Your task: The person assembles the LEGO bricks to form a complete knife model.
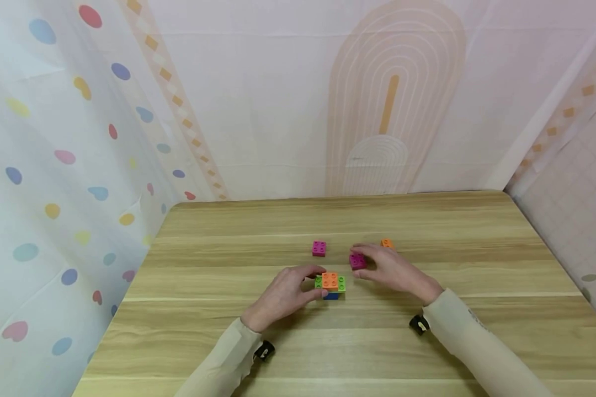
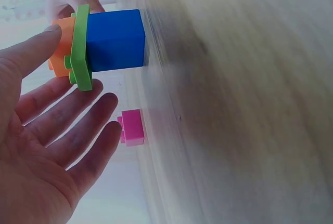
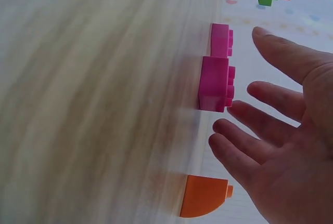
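A small stack of toy building bricks stands in front of me, with an orange brick (image 1: 330, 280) on top, a flat green plate (image 2: 80, 47) under it and a blue brick (image 2: 115, 39) at the bottom. My left hand (image 1: 289, 290) pinches the stack near its top, thumb on the orange brick's side. Its other fingers reach along the far side. Further right, my right hand (image 1: 389, 268) hovers round a magenta brick (image 1: 357, 261), thumb and fingers spread on either side. In the right wrist view, a gap shows between the fingertips and that magenta brick (image 3: 214, 83).
Another magenta brick (image 1: 319, 248) lies behind the stack on the wooden table (image 1: 218, 248). Beyond the right hand is an orange brick with a curved side (image 3: 204, 197), partly hidden in the head view. A patterned curtain (image 1: 268, 110) hangs at the table's back edge.
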Demonstrator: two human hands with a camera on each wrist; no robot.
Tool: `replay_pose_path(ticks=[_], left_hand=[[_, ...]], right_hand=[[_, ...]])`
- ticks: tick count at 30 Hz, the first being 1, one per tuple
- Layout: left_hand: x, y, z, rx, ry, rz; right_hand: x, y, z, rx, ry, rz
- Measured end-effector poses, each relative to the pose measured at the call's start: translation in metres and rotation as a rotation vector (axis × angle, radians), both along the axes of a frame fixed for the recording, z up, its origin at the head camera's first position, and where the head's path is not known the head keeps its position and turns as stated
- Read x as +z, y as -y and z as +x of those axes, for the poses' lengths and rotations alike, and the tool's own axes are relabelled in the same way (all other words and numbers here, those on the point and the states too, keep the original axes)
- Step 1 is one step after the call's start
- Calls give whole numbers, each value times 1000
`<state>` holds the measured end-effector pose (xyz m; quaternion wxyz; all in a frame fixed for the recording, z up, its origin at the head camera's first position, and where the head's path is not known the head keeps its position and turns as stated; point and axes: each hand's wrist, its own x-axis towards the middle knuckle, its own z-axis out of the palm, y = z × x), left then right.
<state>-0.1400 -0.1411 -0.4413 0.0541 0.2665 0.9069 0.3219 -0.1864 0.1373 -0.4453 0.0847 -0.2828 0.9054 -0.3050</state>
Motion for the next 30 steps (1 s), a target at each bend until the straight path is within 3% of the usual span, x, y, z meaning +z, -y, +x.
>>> replay_pose_path(ticks=[12,30], left_hand=[[-1,1,0,-17,-26,71],[-2,1,0,-31,-38,85]], right_hand=[[-5,-1,-6,-9,1,38],[-1,1,0,-39,-49,71]])
